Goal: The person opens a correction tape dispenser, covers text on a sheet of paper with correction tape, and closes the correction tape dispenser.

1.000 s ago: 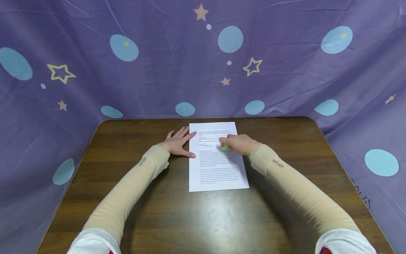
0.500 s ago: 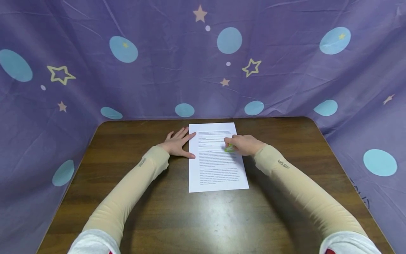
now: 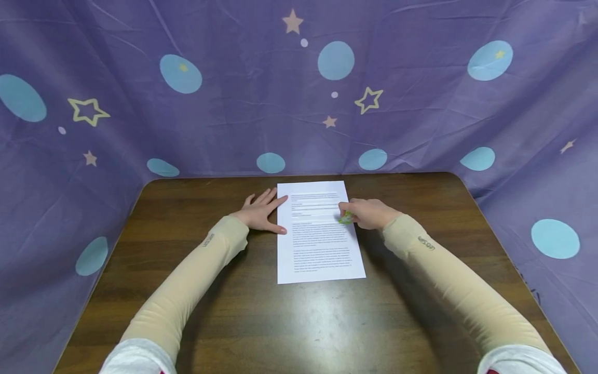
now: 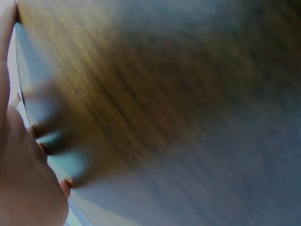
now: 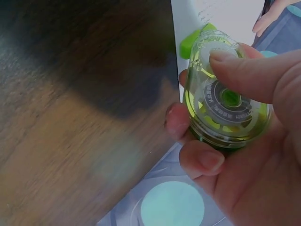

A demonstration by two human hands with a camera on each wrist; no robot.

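A printed sheet of white paper [image 3: 322, 262] lies on the wooden table, its long sides running away from me. My left hand [image 3: 258, 214] is spread at the sheet's left edge, with the thumb and index fingertips on the paper and the other fingers on the wood. Near the right edge of the text, my right hand [image 3: 372, 214] grips a correction tape [image 3: 346, 218]. In the right wrist view, the clear and green correction tape [image 5: 225, 110] sits between thumb and curled fingers. Its bright green cap [image 5: 188, 45] stands off to one side near the tip; the tip's contact is unclear.
The dark brown table [image 3: 205, 311] surrounds the sheet on all sides. Behind it and at both sides hangs a purple curtain [image 3: 224, 104] with stars and blue dots. Beige sleeves [image 3: 187, 285] cover both forearms.
My right hand has slid a short way to the right across the sheet, carrying the correction tape. The left hand keeps its place and the paper stays still.
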